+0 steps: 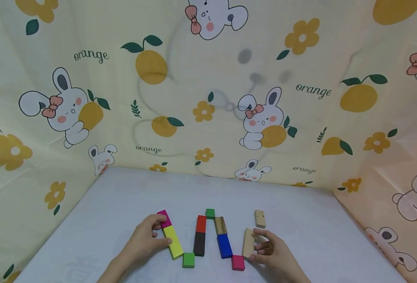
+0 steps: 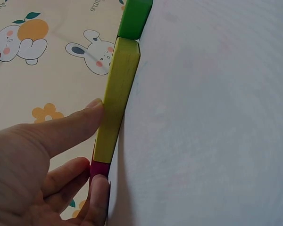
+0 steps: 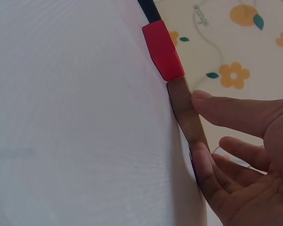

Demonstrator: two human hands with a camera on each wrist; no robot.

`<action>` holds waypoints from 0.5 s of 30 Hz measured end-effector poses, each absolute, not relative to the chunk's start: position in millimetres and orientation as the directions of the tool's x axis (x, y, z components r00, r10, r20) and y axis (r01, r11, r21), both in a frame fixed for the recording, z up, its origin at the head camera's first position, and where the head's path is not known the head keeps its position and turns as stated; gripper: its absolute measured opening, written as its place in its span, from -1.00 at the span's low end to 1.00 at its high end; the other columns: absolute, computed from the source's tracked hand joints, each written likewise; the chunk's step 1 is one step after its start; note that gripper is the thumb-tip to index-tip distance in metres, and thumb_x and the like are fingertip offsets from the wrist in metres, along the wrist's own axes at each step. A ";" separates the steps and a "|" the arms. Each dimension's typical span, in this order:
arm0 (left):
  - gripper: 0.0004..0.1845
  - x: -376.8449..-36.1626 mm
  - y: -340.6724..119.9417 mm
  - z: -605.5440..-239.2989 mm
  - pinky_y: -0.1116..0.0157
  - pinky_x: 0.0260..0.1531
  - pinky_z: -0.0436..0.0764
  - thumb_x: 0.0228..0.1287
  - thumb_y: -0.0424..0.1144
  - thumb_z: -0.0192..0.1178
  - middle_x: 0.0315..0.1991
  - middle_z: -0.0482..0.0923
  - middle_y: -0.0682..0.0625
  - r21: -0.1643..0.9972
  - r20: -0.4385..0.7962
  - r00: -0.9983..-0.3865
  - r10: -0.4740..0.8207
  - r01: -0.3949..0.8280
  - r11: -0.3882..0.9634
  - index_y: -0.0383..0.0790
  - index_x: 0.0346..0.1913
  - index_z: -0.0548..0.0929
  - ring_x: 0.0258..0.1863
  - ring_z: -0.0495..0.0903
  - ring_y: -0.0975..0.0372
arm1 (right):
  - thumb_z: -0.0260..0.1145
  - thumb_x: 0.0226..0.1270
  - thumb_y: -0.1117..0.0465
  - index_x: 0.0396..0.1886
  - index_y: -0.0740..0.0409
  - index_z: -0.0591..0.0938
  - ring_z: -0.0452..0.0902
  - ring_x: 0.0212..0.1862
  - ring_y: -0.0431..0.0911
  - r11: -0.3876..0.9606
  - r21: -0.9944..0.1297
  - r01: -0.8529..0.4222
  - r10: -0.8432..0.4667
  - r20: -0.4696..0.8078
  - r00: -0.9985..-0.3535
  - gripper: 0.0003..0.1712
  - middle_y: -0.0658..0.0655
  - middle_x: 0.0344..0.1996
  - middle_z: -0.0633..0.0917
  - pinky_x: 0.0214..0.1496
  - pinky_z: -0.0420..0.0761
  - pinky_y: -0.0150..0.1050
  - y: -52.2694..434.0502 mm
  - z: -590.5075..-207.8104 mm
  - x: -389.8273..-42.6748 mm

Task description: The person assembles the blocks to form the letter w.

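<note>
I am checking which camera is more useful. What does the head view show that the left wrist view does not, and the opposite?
Only the head view shows the whole zigzag of blocks: the red block, black block, blue block, the plain wooden block touched by the right hand, and a separate small wooden block.

Only the left wrist view shows closely a fingertip pressed against the yellow block's side.

Both show the left hand, the yellow block, the magenta block, a green block and the white table.
</note>
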State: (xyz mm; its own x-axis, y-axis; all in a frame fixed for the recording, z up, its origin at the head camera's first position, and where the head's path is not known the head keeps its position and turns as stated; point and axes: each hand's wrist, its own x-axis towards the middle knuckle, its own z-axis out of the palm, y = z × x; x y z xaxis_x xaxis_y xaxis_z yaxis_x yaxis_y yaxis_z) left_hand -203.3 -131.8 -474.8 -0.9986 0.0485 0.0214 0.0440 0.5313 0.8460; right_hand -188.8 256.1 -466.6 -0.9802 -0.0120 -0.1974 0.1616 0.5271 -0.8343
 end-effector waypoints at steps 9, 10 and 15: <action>-0.30 -203.4 -131.7 -474.8 0.11 -0.07 0.60 -0.13 -0.17 0.61 0.03 0.52 -0.02 0.846 0.018 -0.999 0.047 0.041 0.531 -0.17 0.14 0.56 -0.08 0.51 0.13 | 0.62 -0.07 0.19 0.34 0.25 0.40 0.51 -0.18 -0.02 0.524 -0.838 0.152 -0.022 -0.191 -0.981 -0.07 0.12 -0.15 0.59 -0.13 0.63 -0.17 255.7 -463.6 -187.5; -0.31 -203.4 -131.7 -474.8 0.11 -0.08 0.60 -0.13 -0.17 0.61 0.03 0.52 -0.02 0.846 0.019 -0.999 0.048 0.042 0.532 -0.17 0.14 0.56 -0.08 0.51 0.13 | 0.61 -0.06 0.19 0.34 0.25 0.40 0.51 -0.17 -0.02 0.523 -0.839 0.153 -0.024 -0.194 -0.981 -0.07 0.11 -0.14 0.59 -0.13 0.63 -0.17 255.7 -463.5 -187.6; -0.30 -203.3 -131.7 -474.5 0.11 -0.08 0.60 -0.14 -0.16 0.61 0.02 0.52 -0.02 0.840 0.017 -0.999 0.046 0.039 0.542 -0.17 0.14 0.56 -0.09 0.51 0.13 | 0.61 -0.04 0.19 0.34 0.25 0.40 0.50 -0.15 -0.02 0.516 -0.843 0.156 -0.040 -0.205 -0.978 -0.08 0.11 -0.13 0.58 -0.13 0.61 -0.18 256.6 -463.2 -187.0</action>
